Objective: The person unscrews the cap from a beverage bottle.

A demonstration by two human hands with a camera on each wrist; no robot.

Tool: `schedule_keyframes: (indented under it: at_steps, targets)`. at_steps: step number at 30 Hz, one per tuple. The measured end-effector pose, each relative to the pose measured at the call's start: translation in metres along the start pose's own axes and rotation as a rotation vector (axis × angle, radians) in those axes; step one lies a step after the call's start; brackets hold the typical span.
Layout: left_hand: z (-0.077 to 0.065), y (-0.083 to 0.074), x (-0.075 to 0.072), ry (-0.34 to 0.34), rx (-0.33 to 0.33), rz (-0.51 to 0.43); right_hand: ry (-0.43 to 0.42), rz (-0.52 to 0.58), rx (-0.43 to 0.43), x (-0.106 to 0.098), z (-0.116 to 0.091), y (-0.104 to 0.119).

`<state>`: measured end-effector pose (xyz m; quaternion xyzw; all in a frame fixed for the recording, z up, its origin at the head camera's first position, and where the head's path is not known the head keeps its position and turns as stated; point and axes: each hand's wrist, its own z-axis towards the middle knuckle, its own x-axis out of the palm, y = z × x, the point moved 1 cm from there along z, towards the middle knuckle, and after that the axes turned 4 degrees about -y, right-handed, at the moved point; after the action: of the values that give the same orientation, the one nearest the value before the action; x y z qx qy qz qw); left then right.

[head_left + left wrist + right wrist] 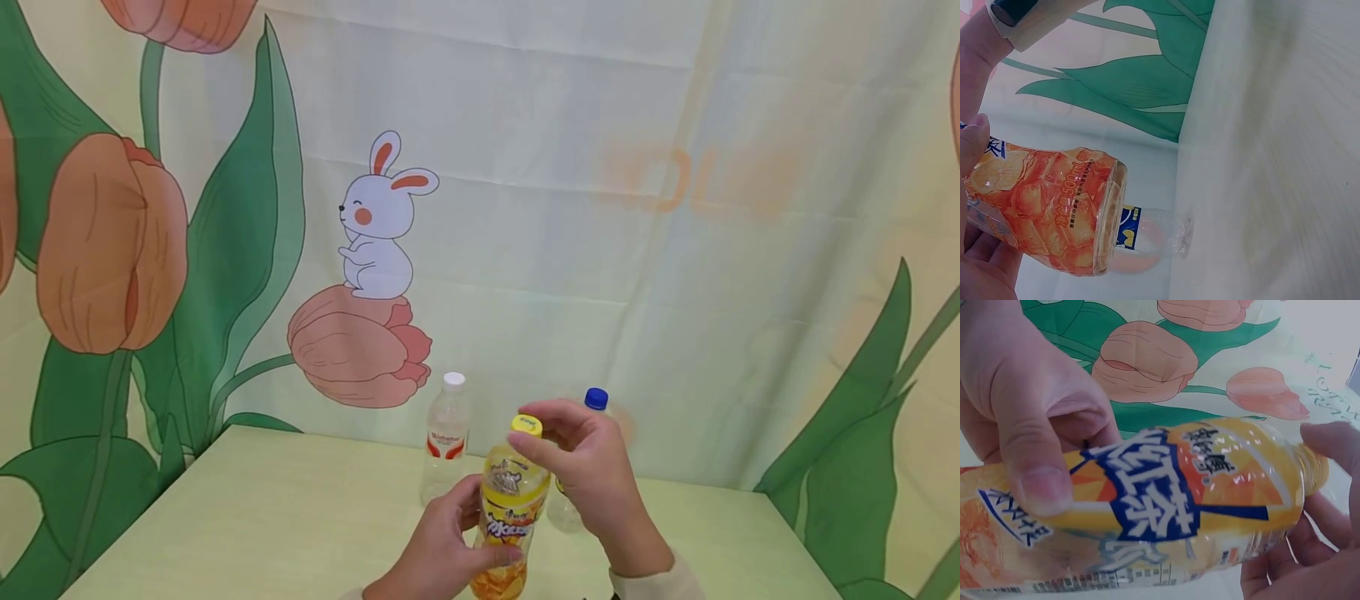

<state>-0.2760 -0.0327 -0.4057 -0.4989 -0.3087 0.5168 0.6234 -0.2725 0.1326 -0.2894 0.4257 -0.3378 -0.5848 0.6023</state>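
A clear plastic drink bottle (504, 518) with a yellow and orange label is held up above the table, nearly upright. My left hand (442, 542) grips its body, the thumb across the label. At the top, my right hand (588, 458) pinches the yellow cap (527, 424) between thumb and fingers. From the right wrist view, the cap sits on the bottle's neck, with the right fingers (1335, 450) around it and the left thumb (1044, 487) pressed on the label. In the left wrist view the bottle's base (1110, 219) is off the table.
Behind the held bottle, to its left, stands a clear bottle (446, 446) with a white cap. Another clear bottle with a blue cap (596, 398) stands behind the right hand, partly hidden. The pale table (247, 517) ends at a printed curtain (510, 167) with tulips and a rabbit.
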Motion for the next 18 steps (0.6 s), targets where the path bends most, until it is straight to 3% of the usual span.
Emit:
schedule_keyframes:
  at_steps: [6, 10, 13, 18]
  targets:
    - [0.0, 0.0, -0.001, -0.002, -0.011, -0.001, 0.179, 0.061, -0.009, -0.004, 0.0, -0.001]
    - [0.0, 0.001, -0.001, -0.003, -0.002, -0.005, 0.231, 0.07, -0.009, -0.004, 0.001, -0.001]
    - [0.0, 0.002, -0.002, -0.013, 0.017, 0.005, 0.155, 0.014, -0.004, -0.001, 0.0, -0.001]
    - [0.0, 0.002, -0.001, -0.031, -0.011, 0.018, -0.11, -0.159, 0.02, 0.008, -0.003, 0.005]
